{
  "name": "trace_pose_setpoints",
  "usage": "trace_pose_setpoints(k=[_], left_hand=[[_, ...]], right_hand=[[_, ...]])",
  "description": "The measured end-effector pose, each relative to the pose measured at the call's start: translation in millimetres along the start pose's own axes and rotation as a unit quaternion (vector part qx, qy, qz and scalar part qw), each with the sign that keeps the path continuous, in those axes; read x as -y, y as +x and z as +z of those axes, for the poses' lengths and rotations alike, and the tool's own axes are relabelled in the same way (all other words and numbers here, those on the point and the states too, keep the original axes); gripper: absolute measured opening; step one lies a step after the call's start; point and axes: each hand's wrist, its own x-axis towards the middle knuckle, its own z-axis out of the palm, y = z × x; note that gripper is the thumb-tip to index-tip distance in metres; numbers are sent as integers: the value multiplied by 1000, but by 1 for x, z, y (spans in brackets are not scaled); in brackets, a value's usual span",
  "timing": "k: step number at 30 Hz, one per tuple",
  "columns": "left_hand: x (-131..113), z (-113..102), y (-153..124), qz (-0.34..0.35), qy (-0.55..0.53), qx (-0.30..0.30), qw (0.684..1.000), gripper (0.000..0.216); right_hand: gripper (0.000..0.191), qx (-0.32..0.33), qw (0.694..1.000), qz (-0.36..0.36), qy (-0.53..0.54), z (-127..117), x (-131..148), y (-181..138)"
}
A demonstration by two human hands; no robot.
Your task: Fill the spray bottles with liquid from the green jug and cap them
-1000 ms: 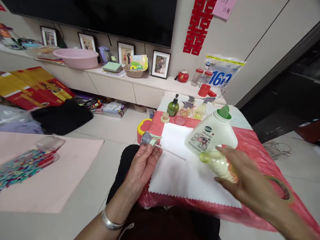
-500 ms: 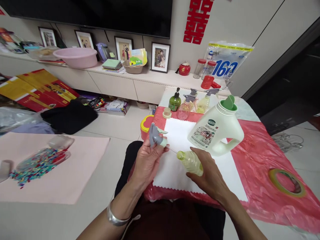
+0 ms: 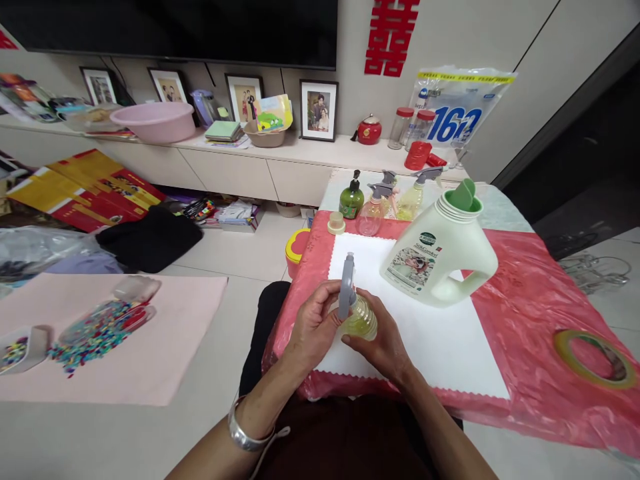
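Note:
A grey trigger spray head (image 3: 347,287) sits at the mouth of a small clear yellowish bottle (image 3: 364,320). My left hand (image 3: 316,323) has its fingers closed around the spray head's neck; whether the thread is engaged is hidden. Wrapped round the bottle's body from the right is my right hand (image 3: 384,337). Both are held over a white scalloped-edge sheet (image 3: 430,347). Just beyond stands a large pale-green detergent jug (image 3: 435,247) with a green cap piece tilted in its open mouth. A small beige cap (image 3: 336,223) rests near the sheet's far left corner.
At the table's back stand a green pump bottle (image 3: 351,198), a pink spray bottle (image 3: 371,215) and a yellowish spray bottle (image 3: 413,200). A roll of tape (image 3: 595,360) lies on the red plastic cover (image 3: 535,307). Colourful small pieces (image 3: 93,337) cover part of a pink sheet at left.
The spray head's tube has gone into the bottle and the head now meets its mouth. My hands have come together. The view has shifted slightly.

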Motion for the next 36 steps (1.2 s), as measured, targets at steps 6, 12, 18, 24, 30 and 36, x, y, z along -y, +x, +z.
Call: trace_pose_setpoints(k=[6, 12, 18, 24, 30, 36], left_hand=[[24, -7, 1, 66, 82, 41, 994, 25], [34, -6, -5, 114, 121, 57, 984, 24], [47, 6, -11, 163, 117, 8, 980, 21], [55, 12, -11, 189, 101, 20, 977, 28], [57, 14, -13, 155, 101, 22, 982, 28], [59, 18, -10, 147, 32, 26, 988, 21]], right_hand=[[82, 15, 1000, -20, -14, -7, -13, -7], [47, 7, 998, -54, 44, -23, 17, -7], [32, -75, 992, -71, 78, -3, 38, -3], [28, -109, 985, -60, 119, 0, 33, -2], [26, -147, 973, -56, 170, 4, 20, -5], [26, -127, 971, -31, 202, 5, 16, -6]])
